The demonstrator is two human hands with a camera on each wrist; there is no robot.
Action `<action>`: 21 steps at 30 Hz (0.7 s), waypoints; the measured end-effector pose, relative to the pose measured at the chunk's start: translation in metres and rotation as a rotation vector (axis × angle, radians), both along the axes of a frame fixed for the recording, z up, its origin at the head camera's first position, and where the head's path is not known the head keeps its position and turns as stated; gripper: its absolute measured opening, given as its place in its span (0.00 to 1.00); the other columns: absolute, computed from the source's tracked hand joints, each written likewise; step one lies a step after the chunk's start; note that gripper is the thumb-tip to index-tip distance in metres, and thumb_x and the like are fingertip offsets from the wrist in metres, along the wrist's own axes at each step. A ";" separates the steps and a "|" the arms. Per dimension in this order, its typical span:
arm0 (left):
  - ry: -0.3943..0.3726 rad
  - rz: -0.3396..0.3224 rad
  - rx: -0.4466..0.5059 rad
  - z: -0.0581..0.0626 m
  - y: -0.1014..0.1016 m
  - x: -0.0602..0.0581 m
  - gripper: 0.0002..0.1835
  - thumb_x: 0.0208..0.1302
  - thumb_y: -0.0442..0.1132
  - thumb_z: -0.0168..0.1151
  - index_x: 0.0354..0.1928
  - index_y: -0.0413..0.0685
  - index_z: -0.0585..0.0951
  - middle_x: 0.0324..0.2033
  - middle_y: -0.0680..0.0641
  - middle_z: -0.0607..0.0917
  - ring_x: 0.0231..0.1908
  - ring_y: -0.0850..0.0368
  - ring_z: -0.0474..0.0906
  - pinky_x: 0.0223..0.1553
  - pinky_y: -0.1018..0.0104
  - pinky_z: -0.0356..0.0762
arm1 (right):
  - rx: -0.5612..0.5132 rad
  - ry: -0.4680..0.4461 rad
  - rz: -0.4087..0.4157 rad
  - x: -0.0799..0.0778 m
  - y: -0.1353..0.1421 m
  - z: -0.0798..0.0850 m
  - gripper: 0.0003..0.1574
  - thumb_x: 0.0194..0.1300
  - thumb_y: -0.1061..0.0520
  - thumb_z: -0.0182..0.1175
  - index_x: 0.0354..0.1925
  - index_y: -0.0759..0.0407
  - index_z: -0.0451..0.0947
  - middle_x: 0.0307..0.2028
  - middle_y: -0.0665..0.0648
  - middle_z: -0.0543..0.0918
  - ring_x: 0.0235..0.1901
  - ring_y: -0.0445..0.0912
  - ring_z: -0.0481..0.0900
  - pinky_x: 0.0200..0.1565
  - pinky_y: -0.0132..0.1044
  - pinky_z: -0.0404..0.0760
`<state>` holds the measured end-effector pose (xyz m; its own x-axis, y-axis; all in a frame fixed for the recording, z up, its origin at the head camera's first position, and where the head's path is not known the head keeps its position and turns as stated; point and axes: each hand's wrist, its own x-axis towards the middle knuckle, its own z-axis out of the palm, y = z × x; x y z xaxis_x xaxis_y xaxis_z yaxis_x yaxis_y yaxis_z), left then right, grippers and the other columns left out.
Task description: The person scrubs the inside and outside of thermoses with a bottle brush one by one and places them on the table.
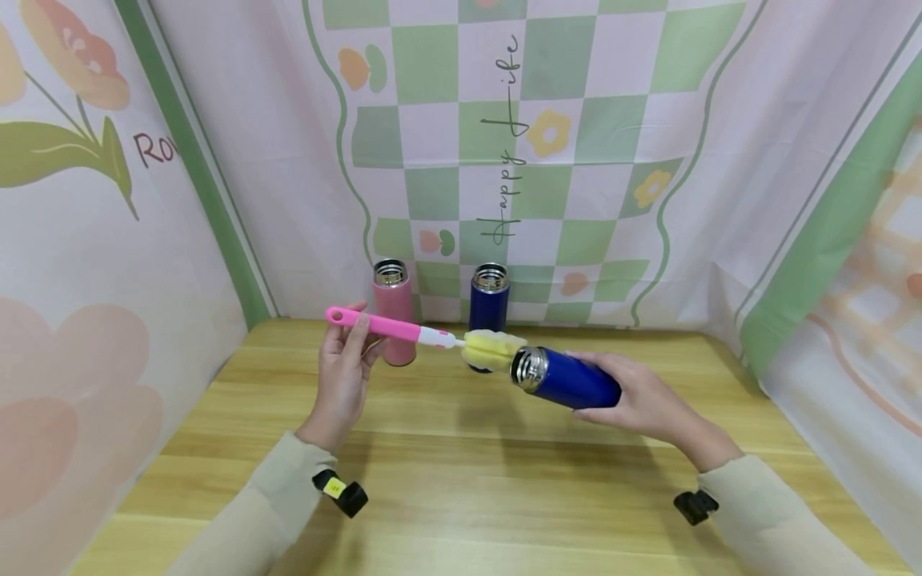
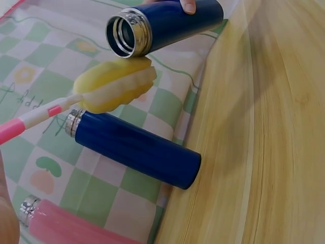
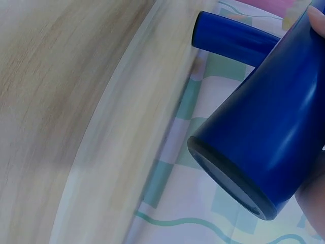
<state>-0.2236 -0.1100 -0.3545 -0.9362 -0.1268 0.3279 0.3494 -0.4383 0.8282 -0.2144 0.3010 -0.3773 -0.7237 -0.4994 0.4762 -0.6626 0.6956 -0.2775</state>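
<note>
My left hand [image 1: 344, 376] pinches the pink handle of a bottle brush [image 1: 392, 326], whose yellow and white sponge head [image 2: 114, 86] points right. My right hand [image 1: 641, 400] grips a blue thermos bottle [image 1: 579, 380] round its body. That bottle is tilted, its uncapped steel mouth turned left toward the sponge. In the head view the sponge tip is beside the rim, outside the opening. In the right wrist view the held bottle's dark base [image 3: 231, 180] shows, while most of the right hand is out of frame.
A second blue thermos bottle [image 1: 489, 300] stands uncapped at the back of the wooden table [image 1: 446, 488], partly behind the sponge. Left of it, a pink thermos bottle [image 1: 394, 308] stands uncapped behind my left hand. A patterned curtain [image 1: 490, 136] hangs at the table's back edge.
</note>
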 end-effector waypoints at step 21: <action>0.015 0.005 0.013 -0.002 -0.004 0.000 0.15 0.78 0.43 0.54 0.61 0.51 0.74 0.47 0.46 0.80 0.44 0.56 0.81 0.55 0.61 0.82 | -0.106 -0.151 -0.059 -0.001 -0.001 -0.005 0.49 0.52 0.42 0.79 0.69 0.44 0.70 0.56 0.60 0.81 0.46 0.55 0.82 0.42 0.52 0.82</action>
<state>-0.2232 -0.1138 -0.3568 -0.9306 -0.1355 0.3401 0.3638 -0.4470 0.8172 -0.2150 0.2995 -0.3824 -0.8172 -0.4070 0.4080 -0.5673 0.6932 -0.4446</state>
